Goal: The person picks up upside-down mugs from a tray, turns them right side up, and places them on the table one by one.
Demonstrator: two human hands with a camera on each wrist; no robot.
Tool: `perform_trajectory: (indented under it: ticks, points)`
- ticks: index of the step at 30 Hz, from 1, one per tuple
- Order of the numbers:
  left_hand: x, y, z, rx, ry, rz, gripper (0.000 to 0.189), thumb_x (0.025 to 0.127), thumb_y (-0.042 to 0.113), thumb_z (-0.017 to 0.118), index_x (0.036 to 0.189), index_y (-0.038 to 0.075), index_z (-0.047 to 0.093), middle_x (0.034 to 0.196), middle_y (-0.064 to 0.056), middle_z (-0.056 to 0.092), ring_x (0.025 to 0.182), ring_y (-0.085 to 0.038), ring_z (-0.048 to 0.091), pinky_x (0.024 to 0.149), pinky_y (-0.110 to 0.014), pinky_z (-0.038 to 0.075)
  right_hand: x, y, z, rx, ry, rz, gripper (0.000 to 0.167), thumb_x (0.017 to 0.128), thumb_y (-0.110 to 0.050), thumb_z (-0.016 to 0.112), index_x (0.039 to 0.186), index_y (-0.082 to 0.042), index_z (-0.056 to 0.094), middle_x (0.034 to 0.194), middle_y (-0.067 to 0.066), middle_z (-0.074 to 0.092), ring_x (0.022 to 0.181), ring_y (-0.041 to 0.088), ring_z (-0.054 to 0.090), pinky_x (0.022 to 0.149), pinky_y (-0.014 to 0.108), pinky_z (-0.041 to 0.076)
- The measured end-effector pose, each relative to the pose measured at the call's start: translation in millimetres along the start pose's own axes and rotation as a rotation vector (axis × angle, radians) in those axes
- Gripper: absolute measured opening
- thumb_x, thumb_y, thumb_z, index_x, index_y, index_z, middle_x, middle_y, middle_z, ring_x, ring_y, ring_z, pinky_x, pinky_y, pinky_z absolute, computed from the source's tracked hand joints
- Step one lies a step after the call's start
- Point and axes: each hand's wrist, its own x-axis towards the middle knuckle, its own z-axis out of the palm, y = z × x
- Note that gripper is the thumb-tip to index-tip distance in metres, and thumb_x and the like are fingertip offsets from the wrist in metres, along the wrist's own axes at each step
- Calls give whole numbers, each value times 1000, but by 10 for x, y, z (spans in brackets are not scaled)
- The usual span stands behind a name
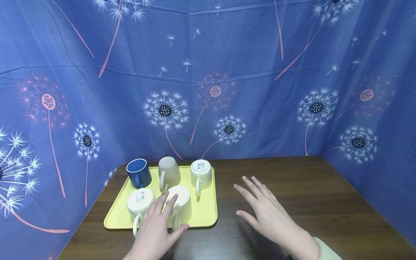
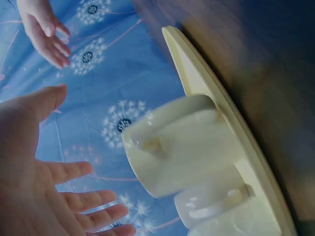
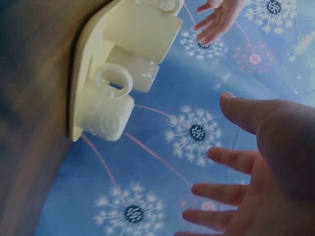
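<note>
in the head view, a yellow tray (image 1: pixel 205 211) lies toward the left edge of the wooden desk (image 1: pixel 312 191), five mugs on it: a blue mug (image 1: pixel 139 177) upright at its far left corner, a grey mug (image 1: pixel 169 172) upended at its far edge, a ribbed white mug (image 1: pixel 201 175) upended at its far right corner, and two white mugs (image 1: pixel 182 207) upended along its near edge. the left hand (image 1: pixel 157 227) hovers over that near edge, fingers spread; the right hand (image 1: pixel 271 213) is well apart from it, right of the tray, fingers straight. the left wrist view shows the left palm bare — thumb wide — near a pale mug. in the right wrist view, the right thumb and fingers stand apart too.
</note>
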Motion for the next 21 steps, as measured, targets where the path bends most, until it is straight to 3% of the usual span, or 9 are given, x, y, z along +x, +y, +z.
perform_trajectory:
  ticks: [7, 10, 15, 21]
  points:
    - [-125, -174, -43, -57, 74, -64, 77, 62, 39, 85, 125, 6, 57, 120, -16, 56, 105, -34, 53, 82, -50, 46, 296, -123, -54, 4, -12, -180, 65, 82, -41, 69, 138, -19, 47, 147, 8, 40, 134, 31, 37, 103, 50, 37]
    - [-180, -223, -49, -91, 18, -129, 72, 63, 38, 85, 120, 3, 58, 114, -15, 58, 104, -34, 55, 83, -50, 47, 409, -186, -61, 7, -11, -243, 63, 81, -39, 70, 137, -19, 49, 144, 7, 43, 133, 29, 39, 104, 48, 37]
    - [-214, -266, -48, -190, -146, -253, 64, 67, 39, 82, 114, 3, 59, 108, -10, 61, 94, -24, 59, 77, -41, 50, 566, -277, -48, 13, 10, -346, 60, 81, -37, 72, 134, -17, 51, 138, 9, 50, 129, 27, 44, 103, 45, 39]
    - [-225, -364, 9, -337, -223, -269, 51, 68, 30, 83, 106, 4, 62, 99, -4, 63, 79, -13, 61, 70, -28, 50, 696, -344, 29, 43, 45, -476, 60, 77, -36, 76, 130, -17, 53, 133, 7, 54, 126, 25, 47, 101, 43, 41]
